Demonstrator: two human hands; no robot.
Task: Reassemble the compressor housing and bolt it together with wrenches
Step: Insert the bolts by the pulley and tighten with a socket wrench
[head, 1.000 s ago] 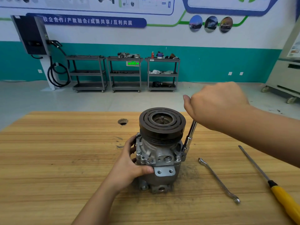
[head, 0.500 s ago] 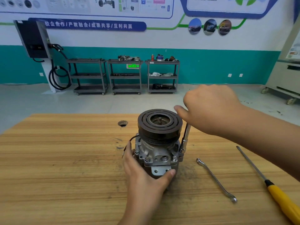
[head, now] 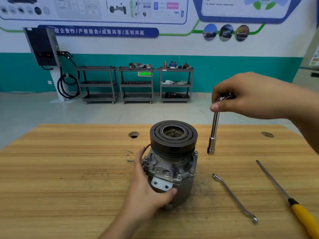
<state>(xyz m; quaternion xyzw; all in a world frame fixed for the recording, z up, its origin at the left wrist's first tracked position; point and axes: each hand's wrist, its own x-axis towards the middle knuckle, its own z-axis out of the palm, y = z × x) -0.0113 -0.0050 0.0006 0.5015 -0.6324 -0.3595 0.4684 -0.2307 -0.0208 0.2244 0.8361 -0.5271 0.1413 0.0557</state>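
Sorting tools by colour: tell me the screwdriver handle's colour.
The screwdriver handle is yellow; head view.

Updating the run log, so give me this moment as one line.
left-hand grip: on compressor housing | right-hand grip: on socket wrench, in air beside pulley, off bolts | table: spanner, yellow screwdriver lying right

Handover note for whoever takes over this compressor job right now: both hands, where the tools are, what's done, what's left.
The left hand grips the compressor low on its near side and steadies it upright on the wooden table.
The right hand holds the socket wrench by its top. It hangs vertically in the air right of the pulley, on no bolt.
The open-end wrench and the yellow-handled screwdriver lie on the table to the right.
Done: the housing is closed, with flange bolts in place.
Left: tightness cannot be judged, so check every bolt.
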